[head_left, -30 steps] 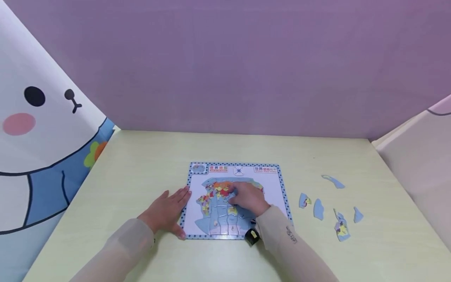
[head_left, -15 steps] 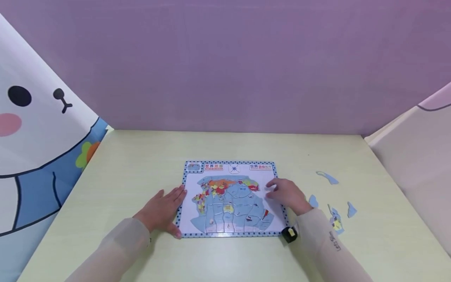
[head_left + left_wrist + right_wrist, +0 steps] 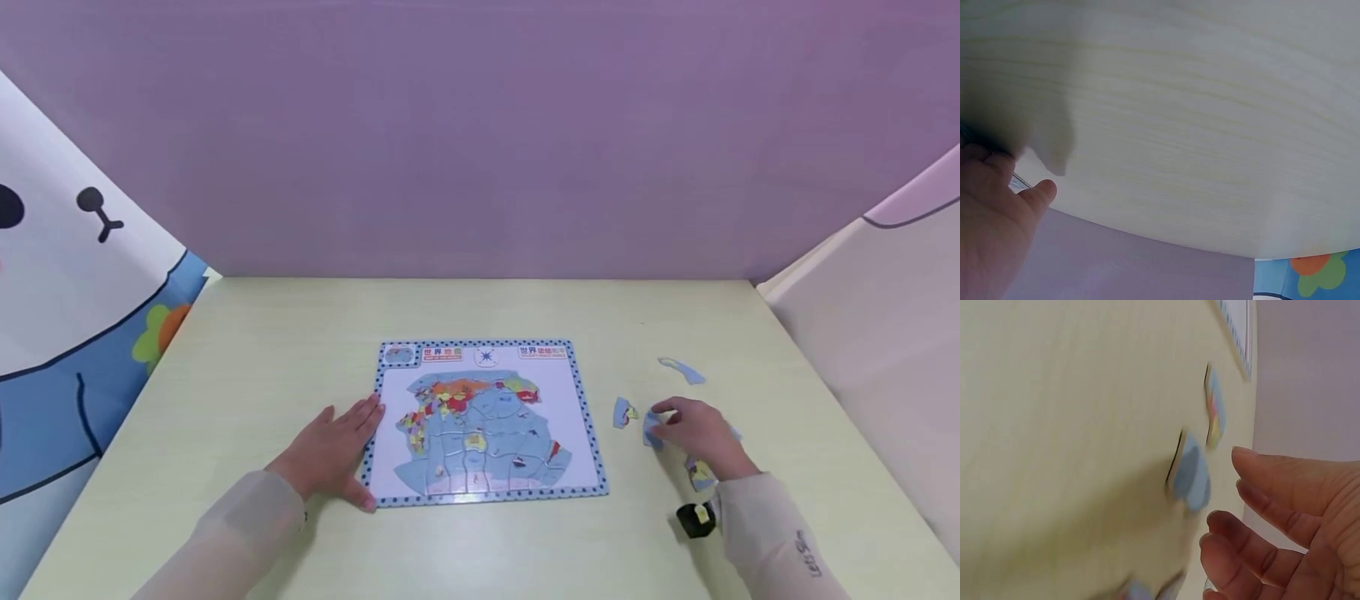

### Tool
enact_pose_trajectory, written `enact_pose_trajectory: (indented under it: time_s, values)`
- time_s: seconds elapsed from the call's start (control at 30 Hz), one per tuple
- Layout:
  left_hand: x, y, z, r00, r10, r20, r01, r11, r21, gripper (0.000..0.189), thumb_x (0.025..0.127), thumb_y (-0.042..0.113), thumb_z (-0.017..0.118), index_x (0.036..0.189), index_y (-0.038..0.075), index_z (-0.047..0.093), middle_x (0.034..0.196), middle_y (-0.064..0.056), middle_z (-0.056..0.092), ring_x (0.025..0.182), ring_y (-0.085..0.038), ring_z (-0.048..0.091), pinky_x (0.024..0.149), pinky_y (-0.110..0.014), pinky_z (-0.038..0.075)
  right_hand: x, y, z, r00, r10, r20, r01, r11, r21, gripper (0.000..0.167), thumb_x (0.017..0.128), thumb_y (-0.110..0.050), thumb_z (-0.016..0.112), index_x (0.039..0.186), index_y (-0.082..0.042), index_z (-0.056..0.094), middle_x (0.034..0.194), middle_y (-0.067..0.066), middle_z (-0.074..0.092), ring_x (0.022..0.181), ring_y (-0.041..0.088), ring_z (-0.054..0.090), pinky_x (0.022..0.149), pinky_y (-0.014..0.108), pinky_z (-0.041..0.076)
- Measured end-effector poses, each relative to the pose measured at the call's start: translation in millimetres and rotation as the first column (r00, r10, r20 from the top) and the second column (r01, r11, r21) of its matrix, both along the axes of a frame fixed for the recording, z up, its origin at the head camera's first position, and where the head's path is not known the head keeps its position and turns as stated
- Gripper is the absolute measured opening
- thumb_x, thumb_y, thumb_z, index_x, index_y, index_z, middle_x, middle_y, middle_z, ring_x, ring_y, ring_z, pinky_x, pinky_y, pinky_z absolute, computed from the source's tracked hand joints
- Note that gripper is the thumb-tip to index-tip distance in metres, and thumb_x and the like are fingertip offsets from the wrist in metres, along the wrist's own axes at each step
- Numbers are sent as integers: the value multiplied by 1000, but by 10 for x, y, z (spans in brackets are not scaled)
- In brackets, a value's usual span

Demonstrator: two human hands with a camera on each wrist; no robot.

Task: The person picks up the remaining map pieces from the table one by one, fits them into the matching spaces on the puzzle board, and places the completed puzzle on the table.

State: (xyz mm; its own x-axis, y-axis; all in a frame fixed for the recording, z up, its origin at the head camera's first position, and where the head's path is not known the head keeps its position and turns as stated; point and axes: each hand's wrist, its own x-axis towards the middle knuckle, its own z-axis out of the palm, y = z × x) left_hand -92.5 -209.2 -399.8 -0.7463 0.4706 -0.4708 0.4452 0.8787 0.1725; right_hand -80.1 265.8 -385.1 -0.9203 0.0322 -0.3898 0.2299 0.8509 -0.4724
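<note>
A world-map jigsaw board (image 3: 581, 417) with a blue dotted border lies flat on the table, many pieces joined in its middle. My left hand (image 3: 330, 454) rests at its left edge, fingers straight and thumb spread near the lower corner. To the right of the board, my right hand (image 3: 701, 437) hovers over a plain blue puzzle piece (image 3: 650, 429). In the right wrist view this piece (image 3: 1190, 475) lies on the table, with the bent fingers and thumb apart beside it. A blue piece with coloured land (image 3: 624, 412) lies between it and the board.
A long curved piece (image 3: 682, 370) lies farther back on the right. Under the right wrist shows a piece with yellow land (image 3: 701, 475), and another blue tip (image 3: 735, 433) peeks out behind the hand. A purple backdrop (image 3: 480, 150) rises behind the table.
My right hand has lifted off the map and swung right, past the board's edge, to the loose pieces. The left hand stays at the board's edge. The head view has turned slightly right.
</note>
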Motion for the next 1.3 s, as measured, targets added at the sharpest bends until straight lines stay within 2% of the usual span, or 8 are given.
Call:
enact_pose_trajectory:
  time_s: [0.1,0.37,0.67,0.97,1.3]
  values:
    - [8,-11,3,1000,8,0,-8,1000,2,120,61,58,82,148,-4,27,155,-19,25,142,-36,20,109,-64,17,39,94,15,1000,-2,0,2,1000,4,42,85,-17,67,118,9,58,101,28,62,86,34,61,72,48,50]
    - [20,-59,-9,999,33,10,-33,999,9,122,59,58,83,148,-5,26,155,-20,24,142,-37,19,108,-65,17,117,319,23,999,-19,26,18,999,47,44,85,-18,67,117,10,57,97,27,63,84,34,61,72,50,49]
    - [34,-75,-3,999,38,18,-38,999,0,124,59,59,82,149,-4,25,156,-19,22,143,-36,18,109,-64,15,256,543,-53,998,-52,38,51,998,48,46,84,-19,69,115,12,57,99,29,62,88,40,60,74,51,48]
    - [9,-33,9,1000,25,17,-26,1000,13,122,60,58,82,148,-5,26,155,-19,23,143,-36,18,109,-64,17,358,578,-88,994,-79,76,76,996,42,45,84,-17,70,114,14,56,90,19,64,73,23,62,66,42,49]
    - [16,-3,21,1000,2,1,-2,1000,11,121,61,59,81,148,-5,26,155,-20,23,143,-36,19,109,-63,18,411,616,-128,997,-50,66,48,999,25,47,82,-21,74,110,13,59,89,19,64,71,21,62,65,40,49]
